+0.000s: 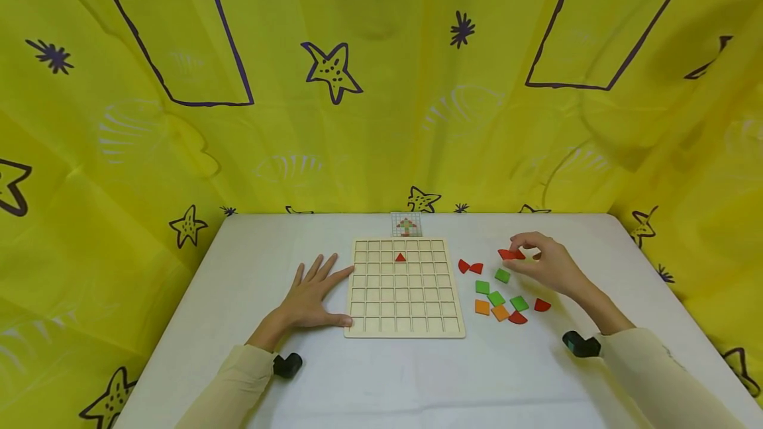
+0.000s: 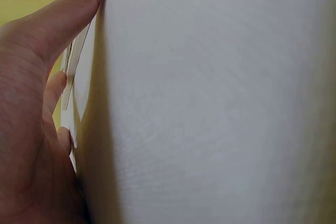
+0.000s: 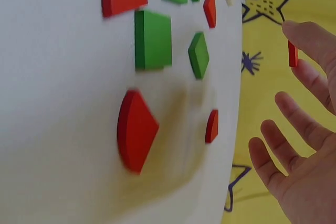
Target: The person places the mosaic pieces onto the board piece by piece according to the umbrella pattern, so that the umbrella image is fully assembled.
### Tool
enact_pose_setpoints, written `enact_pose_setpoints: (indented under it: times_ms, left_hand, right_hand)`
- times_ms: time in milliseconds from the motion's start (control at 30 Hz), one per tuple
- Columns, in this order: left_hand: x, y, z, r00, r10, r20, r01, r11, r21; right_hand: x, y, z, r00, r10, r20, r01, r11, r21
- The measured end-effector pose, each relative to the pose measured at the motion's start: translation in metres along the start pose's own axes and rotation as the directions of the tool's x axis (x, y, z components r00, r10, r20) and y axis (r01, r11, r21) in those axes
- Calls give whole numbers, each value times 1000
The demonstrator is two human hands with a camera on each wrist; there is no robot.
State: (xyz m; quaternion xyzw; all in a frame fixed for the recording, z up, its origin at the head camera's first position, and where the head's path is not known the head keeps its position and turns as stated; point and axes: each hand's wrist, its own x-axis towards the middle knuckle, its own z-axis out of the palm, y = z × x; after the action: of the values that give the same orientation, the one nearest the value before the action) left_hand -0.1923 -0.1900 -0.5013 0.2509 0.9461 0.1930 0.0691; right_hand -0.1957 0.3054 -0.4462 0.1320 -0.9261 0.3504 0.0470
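A wooden grid board [image 1: 356,286] lies flat on the table, with a red triangle [image 1: 400,257] in one cell of its second row from the top. Spread out at the board's left side, my left hand [image 1: 306,300] touches its lower left corner with the thumb and its left edge with the index finger. My right hand [image 1: 545,263] pinches a red quarter-circle tile [image 3: 293,53] between thumb and index finger, raised above the table; the other fingers are loosely extended. Another red tile [image 3: 211,126] lies on the table near this hand.
Right of the board lie several green tiles [image 1: 496,298], two orange tiles [image 1: 481,307] and several more red quarter-circle tiles [image 1: 542,305]. A small pattern card [image 1: 406,224] sits behind the board's top edge. A yellow printed curtain [image 1: 381,138] hangs round the white table [image 1: 405,382].
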Motion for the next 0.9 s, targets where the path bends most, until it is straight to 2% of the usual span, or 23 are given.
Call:
enact_pose_setpoints:
  times_ms: [200,500,733,900]
  left_hand:
    - [-1,-1,1,1000,-11,12,11,1000,1]
    - [0,0,3,1000,-13,11,13,1000,5]
    - [2,-2,3,1000,-16,12,15,1000,11]
    - [3,-4,5,1000,-13,4,13,1000,12]
  right_hand:
    - [8,-13,20,999,-35,-3,35,998,45]
    - [19,-31,46,996,-90,-3,90,994,66]
    - [30,-49,69,987,-161,-26,162,985,55]
    - [36,-62,87,991,-131,-33,133,990,39]
